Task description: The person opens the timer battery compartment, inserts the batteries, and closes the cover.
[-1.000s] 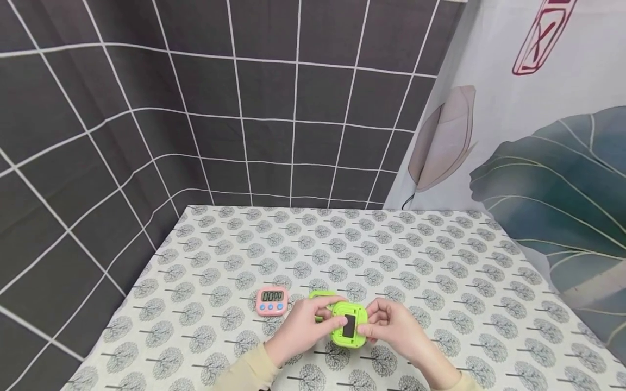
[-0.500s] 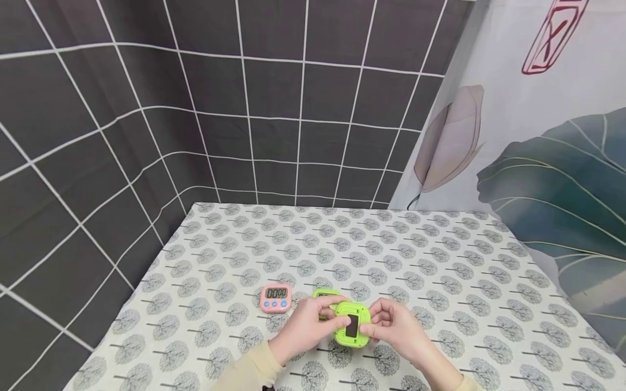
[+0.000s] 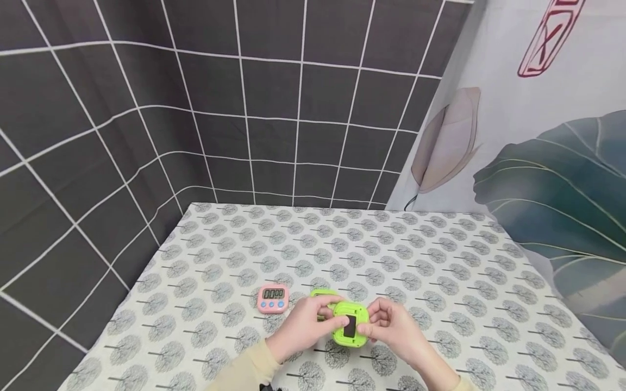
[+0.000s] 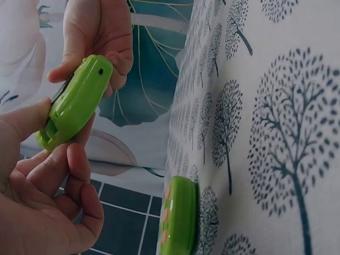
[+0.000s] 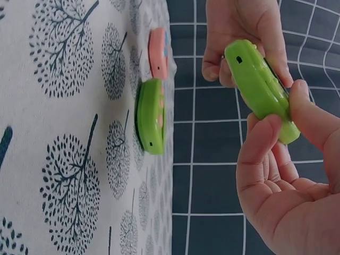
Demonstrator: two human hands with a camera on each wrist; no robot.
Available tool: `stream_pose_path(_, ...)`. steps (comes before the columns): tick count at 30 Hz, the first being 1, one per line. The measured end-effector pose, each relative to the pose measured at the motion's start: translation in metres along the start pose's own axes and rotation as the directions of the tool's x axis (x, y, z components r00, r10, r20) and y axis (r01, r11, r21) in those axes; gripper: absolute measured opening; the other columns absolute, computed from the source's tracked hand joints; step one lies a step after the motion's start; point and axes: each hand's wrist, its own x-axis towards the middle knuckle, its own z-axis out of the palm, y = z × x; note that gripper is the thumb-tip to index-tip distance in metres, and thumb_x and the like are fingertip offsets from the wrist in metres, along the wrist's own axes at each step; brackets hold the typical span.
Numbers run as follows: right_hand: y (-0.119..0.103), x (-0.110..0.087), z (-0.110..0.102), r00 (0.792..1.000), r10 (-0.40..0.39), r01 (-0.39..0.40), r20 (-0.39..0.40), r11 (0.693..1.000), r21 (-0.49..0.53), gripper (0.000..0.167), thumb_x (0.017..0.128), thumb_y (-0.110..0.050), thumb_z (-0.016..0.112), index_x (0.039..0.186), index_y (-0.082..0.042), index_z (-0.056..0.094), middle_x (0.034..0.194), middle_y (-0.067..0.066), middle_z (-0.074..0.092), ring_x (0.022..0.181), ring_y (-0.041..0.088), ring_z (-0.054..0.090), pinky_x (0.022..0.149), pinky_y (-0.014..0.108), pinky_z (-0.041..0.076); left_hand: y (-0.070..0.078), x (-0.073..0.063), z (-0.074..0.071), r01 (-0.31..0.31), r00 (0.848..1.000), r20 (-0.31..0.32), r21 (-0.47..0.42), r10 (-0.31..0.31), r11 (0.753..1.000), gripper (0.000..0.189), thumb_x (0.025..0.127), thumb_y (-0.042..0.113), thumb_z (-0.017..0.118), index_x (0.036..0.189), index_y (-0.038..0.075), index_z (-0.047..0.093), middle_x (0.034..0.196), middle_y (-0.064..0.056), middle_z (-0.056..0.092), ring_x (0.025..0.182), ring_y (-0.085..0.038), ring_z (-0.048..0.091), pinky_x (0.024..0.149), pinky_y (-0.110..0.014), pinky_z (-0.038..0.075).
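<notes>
Between both hands, above the table, is a green digital timer (image 3: 350, 325) with its back and a dark rectangular panel facing up. My left hand (image 3: 309, 325) pinches its left edge, thumb on the back and fingers beneath. My right hand (image 3: 394, 329) pinches the opposite edge the same way. From the side, the left wrist view shows the raised timer (image 4: 75, 103) tilted. Partly behind my left hand, a second green timer (image 3: 320, 293) lies on the cloth; its pinkish buttons show in the wrist views. The display of the held timer is hidden.
A pink timer (image 3: 273, 298) with blue buttons and a display of zeros lies left of the hands. The table (image 3: 391, 250) wears a tree-print cloth. A dark gridded curtain (image 3: 269, 136) hangs behind it, and a pale printed curtain (image 3: 508, 125) hangs at the right.
The head view has shifted slightly. Both hands keep their grip on the green timer, and the timers on the table stay where they were.
</notes>
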Motion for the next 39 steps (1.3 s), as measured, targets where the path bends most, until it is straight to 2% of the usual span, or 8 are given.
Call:
stream_pose_path(7,-0.002,-0.001,0.002,0.998,-0.059,0.058,-0.022,0.997,-0.044,0.032,0.08,-0.013,0.074,0.095,0.008,0.056,0.083,0.012,0.065,0.067,0.009,0.061,0.061,0.03,0.056,0.001,0.0,-0.007,-0.004,1.0,-0.002,0.079,0.004,0.997,0.043,0.081,0.039,0.072,0.116,0.015,0.065,0.079,0.012,0.067,0.068,-0.004,0.057,0.061,-0.021,0.046)
stream_pose_path(11,-0.002,-0.002,0.004,0.996,-0.08,0.075,-0.04,0.99,-0.12,0.031,0.077,-0.017,0.076,0.093,0.004,0.059,0.082,0.008,0.065,0.068,0.008,0.06,0.063,0.023,0.054,0.0,0.001,-0.012,-0.037,0.999,-0.01,0.141,0.039,0.989,0.034,0.076,0.039,0.076,0.104,0.02,0.072,0.08,0.015,0.064,0.072,-0.002,0.054,0.064,-0.02,0.046)
stream_pose_path(14,-0.001,-0.002,0.005,0.995,-0.089,0.08,-0.047,0.984,-0.161,0.032,0.076,-0.019,0.078,0.092,0.002,0.06,0.081,0.006,0.064,0.068,0.007,0.059,0.065,0.022,0.054,0.0,0.001,-0.014,-0.066,0.998,0.017,0.148,0.064,0.987,0.027,0.076,0.037,0.077,0.098,0.021,0.073,0.079,0.016,0.063,0.072,-0.002,0.054,0.065,-0.019,0.047)
stream_pose_path(20,-0.003,-0.003,0.007,0.994,-0.096,0.084,-0.055,0.977,-0.196,0.033,0.074,-0.02,0.079,0.092,0.0,0.06,0.078,0.003,0.062,0.067,0.006,0.056,0.063,0.021,0.052,0.0,0.002,-0.017,-0.127,0.99,0.078,0.169,0.115,0.977,0.027,0.081,0.033,0.073,0.104,0.021,0.071,0.086,0.016,0.063,0.075,0.001,0.054,0.069,-0.018,0.048)
stream_pose_path(27,-0.003,-0.005,0.006,0.989,-0.146,0.135,-0.038,0.968,-0.21,0.034,0.074,-0.024,0.079,0.094,-0.003,0.061,0.077,0.001,0.06,0.066,0.006,0.054,0.061,0.021,0.051,-0.001,0.001,-0.017,-0.128,0.991,0.065,0.163,0.119,0.978,0.028,0.081,0.028,0.072,0.107,0.019,0.069,0.087,0.015,0.063,0.08,0.001,0.055,0.077,-0.023,0.049)
stream_pose_path(31,0.001,-0.005,0.001,0.98,-0.197,0.191,-0.019,0.968,-0.165,0.03,0.079,-0.016,0.075,0.101,-0.001,0.06,0.082,0.007,0.06,0.066,0.005,0.055,0.059,0.022,0.05,-0.002,0.0,-0.017,-0.126,0.992,0.048,0.132,0.121,0.983,0.028,0.081,0.026,0.073,0.108,0.017,0.069,0.087,0.014,0.064,0.08,0.0,0.056,0.077,-0.026,0.051)
stream_pose_path(35,0.007,-0.005,-0.004,0.961,-0.276,0.277,0.026,0.95,-0.145,0.035,0.085,-0.007,0.067,0.115,0.005,0.056,0.096,0.022,0.061,0.07,0.005,0.057,0.06,0.024,0.052,-0.004,-0.001,-0.017,-0.137,0.99,0.038,0.109,0.133,0.985,0.029,0.08,0.025,0.074,0.108,0.018,0.069,0.09,0.013,0.065,0.082,-0.002,0.058,0.078,-0.03,0.052)
stream_pose_path(39,0.01,-0.004,-0.008,0.952,-0.284,0.299,0.113,0.943,-0.147,0.043,0.09,-0.011,0.061,0.129,0.006,0.05,0.112,0.025,0.06,0.079,0.006,0.061,0.065,0.025,0.054,-0.005,0.0,-0.017,-0.169,0.985,0.045,0.082,0.166,0.982,0.028,0.081,0.021,0.073,0.108,0.017,0.069,0.095,0.012,0.066,0.085,-0.004,0.06,0.08,-0.033,0.052)
